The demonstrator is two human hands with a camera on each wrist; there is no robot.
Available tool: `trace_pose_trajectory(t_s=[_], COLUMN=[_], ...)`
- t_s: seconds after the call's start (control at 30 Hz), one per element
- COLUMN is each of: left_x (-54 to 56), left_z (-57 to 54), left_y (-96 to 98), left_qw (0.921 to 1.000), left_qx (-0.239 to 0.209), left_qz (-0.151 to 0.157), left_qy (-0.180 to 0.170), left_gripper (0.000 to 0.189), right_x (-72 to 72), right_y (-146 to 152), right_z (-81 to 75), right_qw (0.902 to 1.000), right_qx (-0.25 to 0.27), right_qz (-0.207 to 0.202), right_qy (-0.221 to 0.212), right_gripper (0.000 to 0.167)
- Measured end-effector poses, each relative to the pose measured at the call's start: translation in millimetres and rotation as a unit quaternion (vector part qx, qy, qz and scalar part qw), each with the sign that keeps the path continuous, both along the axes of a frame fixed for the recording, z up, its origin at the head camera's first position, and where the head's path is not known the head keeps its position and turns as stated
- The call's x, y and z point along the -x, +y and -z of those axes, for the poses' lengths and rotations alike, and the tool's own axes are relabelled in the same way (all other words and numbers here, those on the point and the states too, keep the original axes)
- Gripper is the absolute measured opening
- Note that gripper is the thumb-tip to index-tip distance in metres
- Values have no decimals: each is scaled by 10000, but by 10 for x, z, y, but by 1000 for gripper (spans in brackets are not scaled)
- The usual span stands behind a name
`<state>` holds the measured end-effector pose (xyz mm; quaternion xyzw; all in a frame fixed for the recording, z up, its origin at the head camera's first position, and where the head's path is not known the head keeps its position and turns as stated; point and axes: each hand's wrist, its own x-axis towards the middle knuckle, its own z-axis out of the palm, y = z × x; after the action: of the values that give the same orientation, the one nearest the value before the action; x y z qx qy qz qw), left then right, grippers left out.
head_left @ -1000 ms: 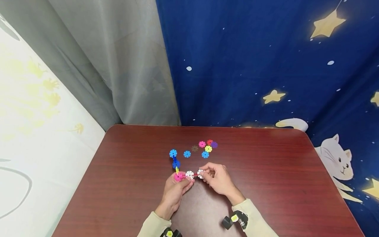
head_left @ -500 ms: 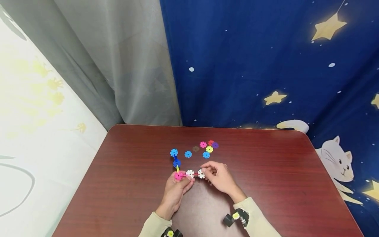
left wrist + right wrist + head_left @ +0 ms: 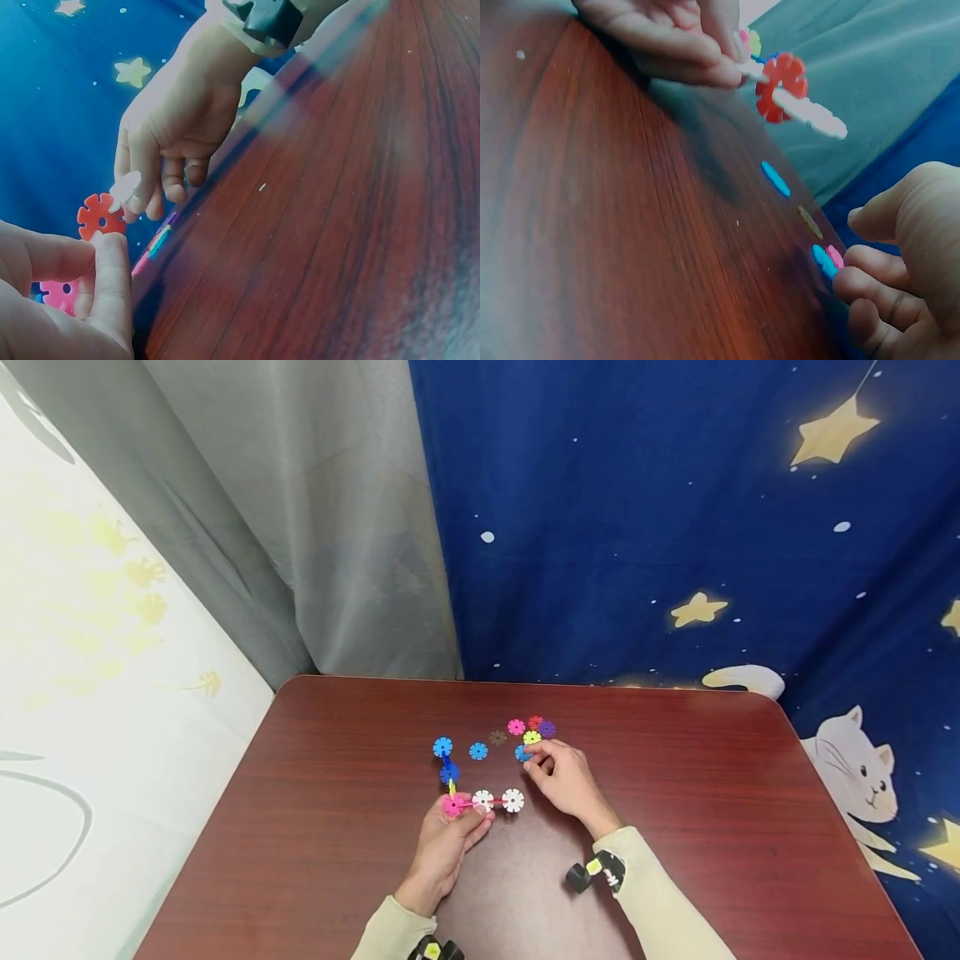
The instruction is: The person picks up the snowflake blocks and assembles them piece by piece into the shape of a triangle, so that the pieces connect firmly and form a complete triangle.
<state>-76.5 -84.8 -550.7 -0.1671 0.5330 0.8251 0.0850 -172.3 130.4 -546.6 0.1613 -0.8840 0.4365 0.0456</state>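
Over the bench, the left hand pinches a chain of notched discs at its inner white disc, the outer white disc projecting free to the right. The right hand, grasping nothing, has its thumb apart from its bent fingers at a loose light-blue disc; whether they touch it cannot be told. Just past that disc lies a yellow disc, with a pink disc, a red disc and a purple disc grouped near it.
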Motion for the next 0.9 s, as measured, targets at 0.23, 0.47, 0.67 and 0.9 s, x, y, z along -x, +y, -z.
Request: trace_pose_trajectory(t_s=[0.23,0.47,0.67,0.9], left_x=[2,-2,0,-2], left_z=[-1,-20,-11,-15], left_y=[2,-2,-7,-15], left_qw=[10000,9999,9999,9999], left_qx=[46,42,36,11], left_qz=[79,111,127,125], left_qy=[36,39,-13,16], left_gripper=[36,37,37,38], right_x=[103,187,205,181], right_y=[-2,-31,-41,-19], right_z=[21,-3,-35,-63], right_qw=[9980,9884,9833,9883], right_qx=[-630,-1508,-1773,-1395], right_qz=[13,-183,-358,-408], right_qy=[0,2,-217,-467], right_gripper=[32,40,31,24])
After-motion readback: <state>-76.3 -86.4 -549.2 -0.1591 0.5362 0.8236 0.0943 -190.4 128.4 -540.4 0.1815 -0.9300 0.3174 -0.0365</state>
